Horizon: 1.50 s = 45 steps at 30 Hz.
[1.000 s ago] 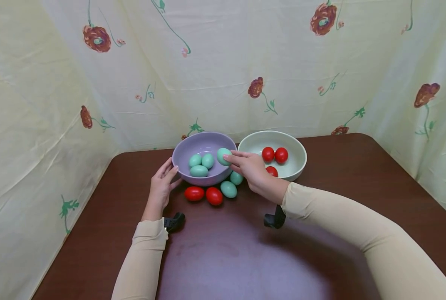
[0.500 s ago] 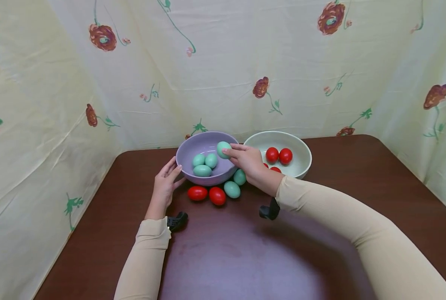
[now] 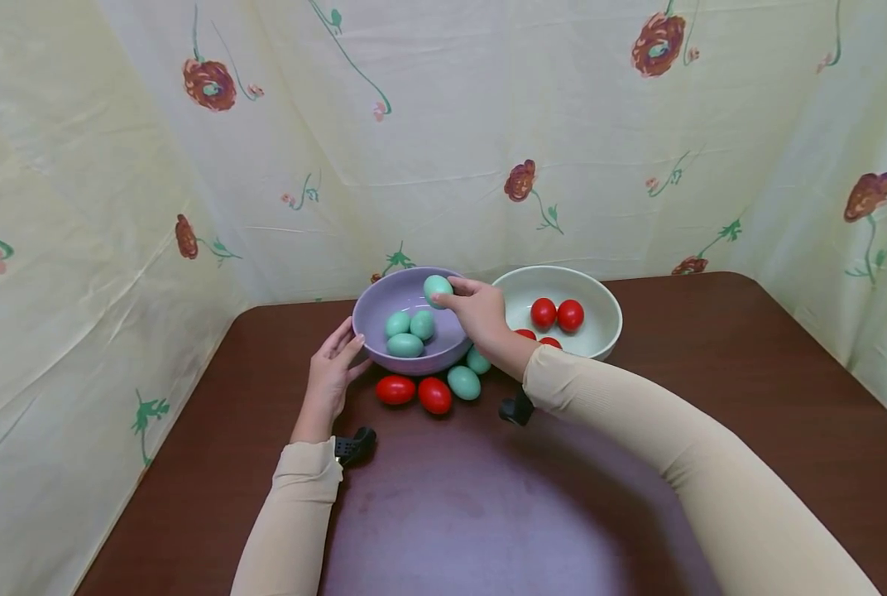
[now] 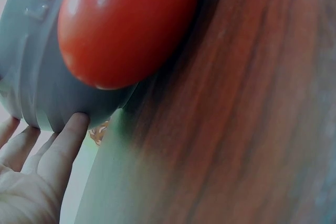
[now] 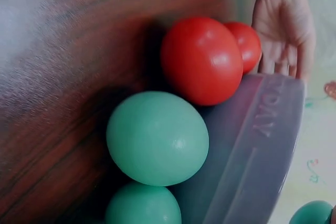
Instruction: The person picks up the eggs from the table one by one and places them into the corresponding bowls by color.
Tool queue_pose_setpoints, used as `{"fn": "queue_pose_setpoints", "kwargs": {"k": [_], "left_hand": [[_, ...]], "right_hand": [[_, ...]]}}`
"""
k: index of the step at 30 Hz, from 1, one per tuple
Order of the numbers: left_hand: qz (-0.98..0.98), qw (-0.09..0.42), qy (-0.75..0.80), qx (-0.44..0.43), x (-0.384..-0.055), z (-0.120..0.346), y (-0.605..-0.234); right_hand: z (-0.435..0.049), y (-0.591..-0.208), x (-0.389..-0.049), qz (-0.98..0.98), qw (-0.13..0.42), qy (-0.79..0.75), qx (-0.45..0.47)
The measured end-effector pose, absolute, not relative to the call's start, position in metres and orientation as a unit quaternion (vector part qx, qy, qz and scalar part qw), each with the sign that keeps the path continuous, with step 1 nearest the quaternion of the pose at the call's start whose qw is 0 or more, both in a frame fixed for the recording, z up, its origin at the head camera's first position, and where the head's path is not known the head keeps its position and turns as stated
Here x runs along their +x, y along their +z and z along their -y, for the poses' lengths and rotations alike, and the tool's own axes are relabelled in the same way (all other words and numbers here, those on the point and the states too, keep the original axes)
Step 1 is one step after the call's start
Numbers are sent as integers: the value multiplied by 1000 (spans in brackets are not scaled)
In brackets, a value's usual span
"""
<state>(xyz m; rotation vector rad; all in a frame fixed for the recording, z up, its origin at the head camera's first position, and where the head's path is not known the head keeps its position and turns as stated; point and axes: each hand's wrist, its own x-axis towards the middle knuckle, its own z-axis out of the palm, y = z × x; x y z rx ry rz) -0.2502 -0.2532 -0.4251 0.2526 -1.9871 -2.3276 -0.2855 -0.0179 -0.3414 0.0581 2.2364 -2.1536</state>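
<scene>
My right hand (image 3: 483, 313) pinches a mint-green egg (image 3: 438, 290) between thumb and fingers, over the right part of the purple bowl (image 3: 380, 310). Inside that bowl lie three more green eggs (image 3: 405, 345). My left hand (image 3: 329, 377) rests its fairly straight, spread fingers against the bowl's left side; in the left wrist view the fingertips touch its outer wall (image 4: 47, 77). Along the bowl's front on the table sit two red eggs (image 3: 434, 396) and two green eggs (image 3: 464, 382), one partly hidden behind the right arm. Only the held egg's edge (image 5: 311, 213) shows in the right wrist view.
A pale green-white bowl (image 3: 600, 319) with several red eggs (image 3: 570, 315) stands right beside the purple one, partly covered by the right forearm. Both bowls stand near the back edge of the dark wooden table (image 3: 711, 348). A flowered curtain (image 3: 443, 165) hangs behind.
The right hand has moved left and slightly farther back over the purple bowl with the green egg. More red eggs show in the pale bowl. The left hand stays at the purple bowl.
</scene>
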Motion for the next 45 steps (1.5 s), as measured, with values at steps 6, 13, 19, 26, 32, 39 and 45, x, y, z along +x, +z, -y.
{"fn": "queue_pose_setpoints", "kwargs": {"k": [6,13,19,26,32,39,45], "left_hand": [[645,36,-759,78,-250,253,-426],[644,33,-759,87,-248,253,-430],[638,34,-766,78,-250,251,-433],[637,36,-766,80,-251,249,-432],[640,34,-764,77,-251,246,-430],[638,35,-765,76,-250,249,-428],[643,39,-761,76,-250,252,-426]], "right_hand": [[22,-345,-297,-735,6,-678,10],[30,-353,-308,-756,36,-653,1],[32,-359,-319,-777,50,-627,-16],[32,-367,-335,-808,32,-586,-49],[29,-369,-341,-816,30,-575,-47],[34,-371,-338,-828,25,-557,-67],[39,-375,-343,-855,13,-513,-82]]}}
